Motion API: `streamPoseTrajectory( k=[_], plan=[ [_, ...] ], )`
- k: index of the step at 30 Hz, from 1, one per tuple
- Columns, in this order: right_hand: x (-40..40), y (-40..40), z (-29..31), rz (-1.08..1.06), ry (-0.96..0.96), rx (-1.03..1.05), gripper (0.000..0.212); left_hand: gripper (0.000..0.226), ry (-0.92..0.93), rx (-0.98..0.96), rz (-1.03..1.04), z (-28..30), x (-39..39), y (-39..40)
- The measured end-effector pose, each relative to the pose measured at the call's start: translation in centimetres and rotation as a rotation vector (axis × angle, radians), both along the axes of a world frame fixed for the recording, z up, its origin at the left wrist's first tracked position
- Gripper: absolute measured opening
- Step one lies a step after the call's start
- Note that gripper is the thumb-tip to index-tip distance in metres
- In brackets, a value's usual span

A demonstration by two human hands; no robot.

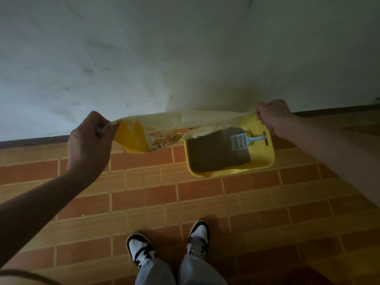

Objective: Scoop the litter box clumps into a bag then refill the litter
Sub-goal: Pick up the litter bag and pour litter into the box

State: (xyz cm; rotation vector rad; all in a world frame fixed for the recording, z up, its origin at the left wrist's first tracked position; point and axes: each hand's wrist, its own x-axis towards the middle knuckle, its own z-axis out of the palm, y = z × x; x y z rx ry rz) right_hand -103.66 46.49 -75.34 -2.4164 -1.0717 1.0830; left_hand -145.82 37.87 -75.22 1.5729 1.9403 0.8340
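Two sneakers (141, 250) stand at the bottom centre of the frame on the orange tiled floor (144, 202), toes toward the wall. Above them, at mid-frame, both arms reach forward. The left hand (90, 140), at centre left, has its fingers curled tight around one end of the litter bag (156, 130); the right hand (273, 116), at centre right, grips the other end in a closed fist. Between them the yellow-and-white bag hangs stretched sideways and looks nearly flat — likely close to empty.

Just beyond and below the bag's right end, the yellow litter box (265, 159) sits on the floor against the wall (185, 48). Brownish litter (216, 153) covers most of its bottom, with bare plastic showing along the right side. A pale blue scoop (241, 141) lies inside, in the upper right part of the box.

This looks like the refill step. To do it well, the end over the box should drop lowest while the left hand lifts — a gentle shake would walk the last grains down. Which end is open I cannot tell. The scoop lying under the pour may get buried, and the bare right side wants levelling afterward.
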Motion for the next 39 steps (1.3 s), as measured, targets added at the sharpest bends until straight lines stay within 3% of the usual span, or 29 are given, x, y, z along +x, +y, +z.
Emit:
streamPoseTrajectory(
  k=[29, 39],
  plan=[
    [-3.5, -1.1, 0.2, 0.021, 0.013, 0.004, 0.035, 0.019, 0.092, 0.017, -0.075, -1.6, -4.5, -4.9],
    [-6.2, -2.6, 0.6, -0.078, 0.157, 0.079, 0.025, 0.011, 0.249, -0.254, -0.334, -5.2, -6.5, -7.2]
  ],
)
